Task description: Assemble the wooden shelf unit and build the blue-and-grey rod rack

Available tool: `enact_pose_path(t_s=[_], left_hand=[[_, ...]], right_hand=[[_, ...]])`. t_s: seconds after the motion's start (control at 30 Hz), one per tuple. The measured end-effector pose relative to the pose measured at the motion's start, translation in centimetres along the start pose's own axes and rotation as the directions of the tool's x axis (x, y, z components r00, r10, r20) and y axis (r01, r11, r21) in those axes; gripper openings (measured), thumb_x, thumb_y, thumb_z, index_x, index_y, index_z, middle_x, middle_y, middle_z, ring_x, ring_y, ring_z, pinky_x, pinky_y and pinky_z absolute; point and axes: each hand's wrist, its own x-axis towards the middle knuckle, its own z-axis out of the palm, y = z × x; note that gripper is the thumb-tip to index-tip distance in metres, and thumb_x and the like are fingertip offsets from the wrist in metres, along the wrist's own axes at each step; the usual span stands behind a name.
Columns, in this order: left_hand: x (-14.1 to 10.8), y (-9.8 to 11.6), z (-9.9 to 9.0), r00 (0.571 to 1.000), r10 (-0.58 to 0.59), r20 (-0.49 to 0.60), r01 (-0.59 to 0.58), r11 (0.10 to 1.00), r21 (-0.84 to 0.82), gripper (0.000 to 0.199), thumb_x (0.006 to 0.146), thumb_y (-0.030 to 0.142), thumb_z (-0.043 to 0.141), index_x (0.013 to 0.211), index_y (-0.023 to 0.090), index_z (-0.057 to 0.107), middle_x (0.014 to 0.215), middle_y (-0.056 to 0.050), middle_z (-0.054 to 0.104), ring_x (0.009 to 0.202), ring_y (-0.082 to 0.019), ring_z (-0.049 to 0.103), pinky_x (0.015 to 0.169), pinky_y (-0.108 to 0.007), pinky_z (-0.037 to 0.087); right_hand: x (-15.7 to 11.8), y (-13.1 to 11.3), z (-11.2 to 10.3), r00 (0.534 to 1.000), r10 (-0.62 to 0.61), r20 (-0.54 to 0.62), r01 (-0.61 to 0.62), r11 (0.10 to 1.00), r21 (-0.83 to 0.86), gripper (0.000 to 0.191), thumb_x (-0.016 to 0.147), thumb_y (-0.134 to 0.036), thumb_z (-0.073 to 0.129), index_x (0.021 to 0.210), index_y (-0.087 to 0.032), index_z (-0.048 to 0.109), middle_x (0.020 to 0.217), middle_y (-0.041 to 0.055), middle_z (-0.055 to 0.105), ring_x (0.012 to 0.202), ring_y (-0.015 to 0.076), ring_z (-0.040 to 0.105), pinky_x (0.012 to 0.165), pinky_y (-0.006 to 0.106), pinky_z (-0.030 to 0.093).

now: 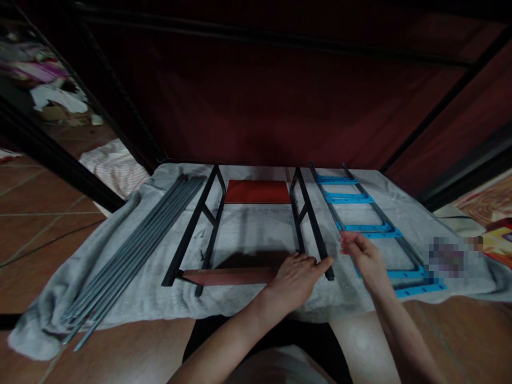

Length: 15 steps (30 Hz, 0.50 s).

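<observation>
- Fingers (296,257) of your left hand (294,280) lie over the right end of a reddish-brown slat (232,276), thumb stretched toward the outer right leg of a black metal frame (314,224); whether they grip cannot be told from above.
- Your right hand (367,261) hangs just right of that leg, fingertips drawn narrow; whether anything small sits between them, you cannot tell.
- Straight ahead of you, the frame lies on a grey cloth (250,232), its legs running away from you, the slat crossing at the near end, a red-orange panel (257,192) at the far end.
- Left and slightly nearer to you from your right fingertips lies the frame's near right corner; your left hand is closer.
- Beside your right hand stretches a blue-and-grey rack (382,234); grey tubes (140,245) lie left of the frame.
</observation>
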Motion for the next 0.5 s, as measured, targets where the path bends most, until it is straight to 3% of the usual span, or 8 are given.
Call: enact_pose_path(t_s=[0.07,0.13,0.17,0.23,0.33,0.4,0.47,0.5], left_hand=[[0.1,0.1,-0.2,1.000,0.008,0.008,-0.008,1.000,0.013,0.059,0.089,0.007,0.047,0.146,0.024,0.042,0.096,-0.005,0.070,0.092,-0.020,0.065,0.084,-0.034,0.048],[0.1,0.3,-0.4,1.000,0.014,0.026,-0.015,1.000,0.028,0.055,0.090,0.010,0.048,0.143,0.021,0.043,0.091,-0.005,0.070,0.086,-0.021,0.066,0.080,-0.034,0.049],[0.2,0.3,-0.5,0.999,0.017,0.031,-0.018,0.999,0.034,0.053,0.090,0.012,0.048,0.142,0.020,0.043,0.090,-0.005,0.070,0.085,-0.021,0.066,0.079,-0.034,0.049],[0.3,0.5,-0.4,0.999,0.015,0.037,-0.016,0.999,0.037,0.050,0.091,0.016,0.048,0.141,0.019,0.043,0.092,-0.006,0.070,0.085,-0.022,0.066,0.080,-0.036,0.049],[0.4,0.8,0.2,0.999,-0.008,0.047,0.007,1.000,0.019,0.050,0.092,0.023,0.051,0.141,0.017,0.044,0.095,-0.008,0.071,0.088,-0.024,0.067,0.084,-0.038,0.050],[0.5,0.8,0.8,1.000,-0.014,0.010,0.014,1.000,0.007,0.051,0.092,0.025,0.052,0.141,0.016,0.044,0.101,-0.010,0.071,0.093,-0.024,0.067,0.088,-0.039,0.050],[0.4,0.8,1.2,0.998,-0.007,-0.066,0.008,1.000,0.007,0.048,0.094,0.022,0.049,0.142,0.015,0.045,0.113,-0.013,0.069,0.105,-0.025,0.065,0.093,-0.040,0.048],[0.2,0.8,1.4,0.995,0.007,-0.096,-0.005,1.000,0.014,0.046,0.095,0.020,0.046,0.141,0.015,0.047,0.119,-0.014,0.068,0.110,-0.025,0.063,0.096,-0.039,0.047]], right_hand=[[2.3,-5.2,1.2,0.989,-0.118,0.084,0.117,0.993,0.009,0.030,0.087,-0.046,0.063,0.100,-0.019,0.070,0.086,0.0052,0.072,0.073,0.0165,0.065,0.070,0.030,0.057],[3.8,-9.9,4.3,0.896,-0.234,0.376,0.249,0.969,0.009,0.029,0.092,-0.043,0.058,0.104,-0.020,0.072,0.093,0.0055,0.074,0.081,0.0167,0.068,0.075,0.029,0.056],[4.3,-11.7,6.6,0.782,-0.268,0.563,0.317,0.948,0.011,0.029,0.094,-0.041,0.056,0.105,-0.020,0.073,0.095,0.0050,0.074,0.083,0.0165,0.068,0.076,0.029,0.055],[4.7,-13.8,12.0,0.463,-0.296,0.836,0.502,0.864,0.028,0.024,0.095,-0.031,0.055,0.104,-0.021,0.074,0.101,0.0039,0.075,0.090,0.0162,0.069,0.082,0.028,0.053],[4.4,-13.4,21.1,0.139,-0.257,0.956,0.706,0.703,0.086,0.024,0.094,-0.015,0.052,0.099,-0.019,0.075,0.102,0.0045,0.075,0.096,0.0161,0.068,0.089,0.027,0.049],[3.4,-11.8,26.9,-0.008,-0.164,0.986,0.775,0.623,0.110,0.023,0.092,-0.011,0.053,0.095,-0.017,0.074,0.101,0.0050,0.075,0.094,0.0156,0.068,0.087,0.025,0.049],[1.9,-10.1,31.8,-0.069,-0.130,0.989,0.829,0.545,0.130,0.020,0.091,-0.010,0.054,0.089,-0.017,0.073,0.095,0.0035,0.075,0.086,0.0153,0.067,0.079,0.024,0.050],[1.0,-9.4,34.0,-0.065,-0.115,0.991,0.853,0.509,0.115,0.018,0.089,-0.010,0.057,0.081,-0.017,0.072,0.088,0.0030,0.074,0.079,0.0156,0.066,0.073,0.024,0.050]])
